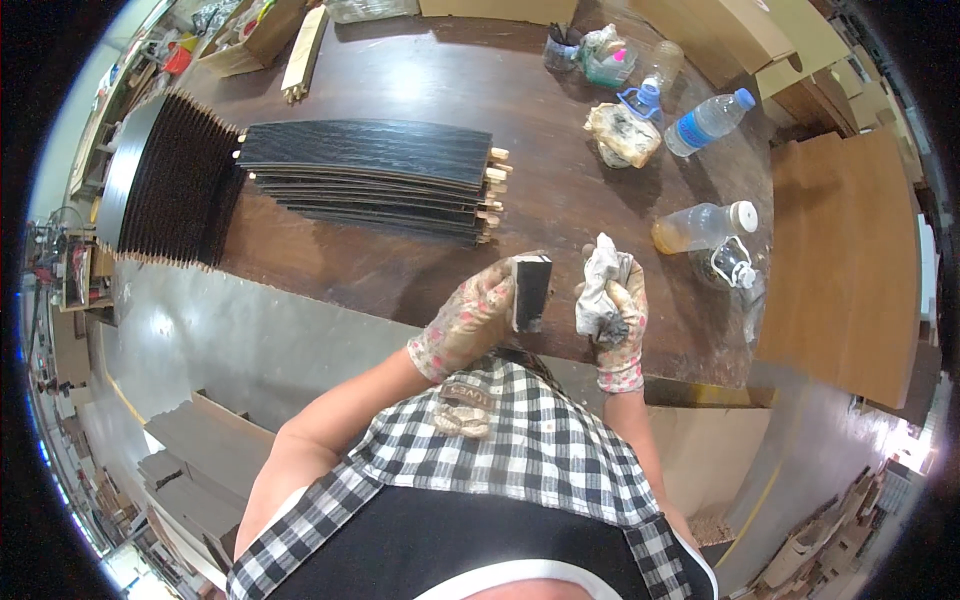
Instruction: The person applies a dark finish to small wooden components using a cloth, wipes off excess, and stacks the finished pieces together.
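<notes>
My left hand (470,318), in a flower-patterned glove, is closed around a black wooden board (531,293) held up near the table's front edge. The board is seen steeply foreshortened, so its length is hidden. In my right hand (627,330), gloved alike, is a crumpled white rag (603,285) with dark stains; it hangs just right of the board, apart from it. Beyond my left hand lies a stack of black wood-grained boards (365,155) with pale dowels (497,175) sticking out of their ends. Farther left, a fanned row of similar boards (165,190) overlaps in a curve.
On the brown table (580,210), right side, are a blue-capped water bottle (708,122), a bottle of amber liquid (700,228), a clear handled container (728,262) and a stained cloth bundle (622,135). Cut-open bottles (608,62) stand behind. Pale sticks (304,55) lie at the back left.
</notes>
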